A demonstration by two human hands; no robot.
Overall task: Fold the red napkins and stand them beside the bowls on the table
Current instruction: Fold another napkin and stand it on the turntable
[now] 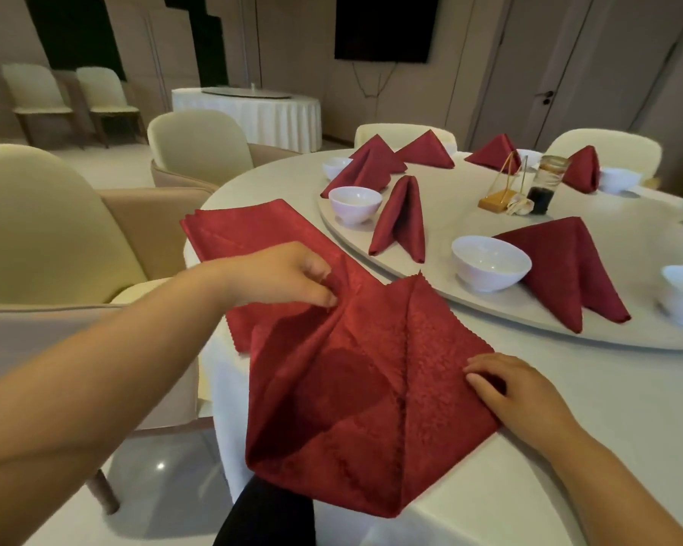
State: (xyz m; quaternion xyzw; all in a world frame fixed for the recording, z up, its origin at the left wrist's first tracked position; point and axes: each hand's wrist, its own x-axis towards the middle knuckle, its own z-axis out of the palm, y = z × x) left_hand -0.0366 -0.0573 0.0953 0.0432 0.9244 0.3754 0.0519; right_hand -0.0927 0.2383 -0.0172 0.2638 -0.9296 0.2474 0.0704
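Half-folded red napkin (371,388) on the near edge of the table (608,396), between the hands. Upper left fold pinched by the left hand (280,275); right corner pressed under the flat fingers of the right hand (505,382). Beyond, standing napkins (401,222) beside bowls (355,201).
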